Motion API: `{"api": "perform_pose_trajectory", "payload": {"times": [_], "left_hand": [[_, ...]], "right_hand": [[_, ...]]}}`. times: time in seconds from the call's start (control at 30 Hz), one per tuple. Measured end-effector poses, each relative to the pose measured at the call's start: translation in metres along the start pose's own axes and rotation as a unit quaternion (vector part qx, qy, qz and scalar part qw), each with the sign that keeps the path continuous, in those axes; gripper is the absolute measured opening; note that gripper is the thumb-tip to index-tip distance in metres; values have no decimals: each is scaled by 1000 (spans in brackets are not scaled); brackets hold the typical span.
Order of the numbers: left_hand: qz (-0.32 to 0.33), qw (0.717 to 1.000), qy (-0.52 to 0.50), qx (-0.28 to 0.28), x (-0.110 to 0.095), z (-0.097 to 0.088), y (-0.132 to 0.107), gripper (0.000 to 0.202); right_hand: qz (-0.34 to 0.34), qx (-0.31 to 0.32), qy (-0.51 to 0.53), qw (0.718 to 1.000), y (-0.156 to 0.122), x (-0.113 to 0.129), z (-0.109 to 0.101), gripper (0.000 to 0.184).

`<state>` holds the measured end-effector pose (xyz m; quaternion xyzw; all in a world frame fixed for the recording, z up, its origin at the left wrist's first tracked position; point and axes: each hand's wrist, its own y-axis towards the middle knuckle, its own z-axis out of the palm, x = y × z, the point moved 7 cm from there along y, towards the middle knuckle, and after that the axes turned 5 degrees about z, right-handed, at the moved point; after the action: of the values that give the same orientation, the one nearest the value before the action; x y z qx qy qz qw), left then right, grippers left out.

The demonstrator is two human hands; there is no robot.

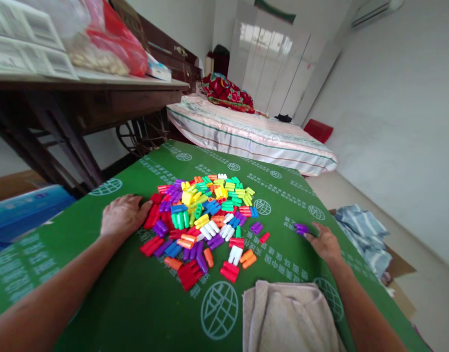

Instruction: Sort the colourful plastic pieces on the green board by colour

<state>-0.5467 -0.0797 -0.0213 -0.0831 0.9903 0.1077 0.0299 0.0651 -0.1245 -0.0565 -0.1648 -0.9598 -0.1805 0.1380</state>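
A loose heap of small plastic toy pieces [212, 220], made of short joined tubes in red, purple, yellow, green, blue, orange and white, lies in the middle of the green board [110, 298]. My left hand [122, 215] rests on the board at the heap's left edge, thumb apart from the fingers. Its thumb tip is against or very close to the red pieces [151, 215]. Over to the right, my right hand [324, 242] has its thumb and finger around a purple toy piece [301, 228], low over or on the board, away from the heap.
A folded beige cloth [286, 318] lies at the board's near edge. On the left stands a sewing-machine table [166, 84] carrying bags and a drawer box. Beyond the board is a bed [246, 132]. Striped fabric [360, 234] lies lower down on the right.
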Motion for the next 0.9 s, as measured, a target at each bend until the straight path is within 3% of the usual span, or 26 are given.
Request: {"api": "perform_pose_trajectory", "payload": {"times": [0.17,0.33,0.63,0.9], "left_hand": [[2,1000,11,-2,0,1,0,58],[1,1000,8,12,3,3,2,63],[0,1000,8,11,2,4,4,65],[6,1000,7,9,4,7,6,66]], "right_hand": [[-36,41,-15,998,-1,19,12,50],[-76,80,-29,993,8,37,22,31],[-25,85,-100,991,15,-11,2,31],[8,112,-135,984,13,-33,-7,41]]}}
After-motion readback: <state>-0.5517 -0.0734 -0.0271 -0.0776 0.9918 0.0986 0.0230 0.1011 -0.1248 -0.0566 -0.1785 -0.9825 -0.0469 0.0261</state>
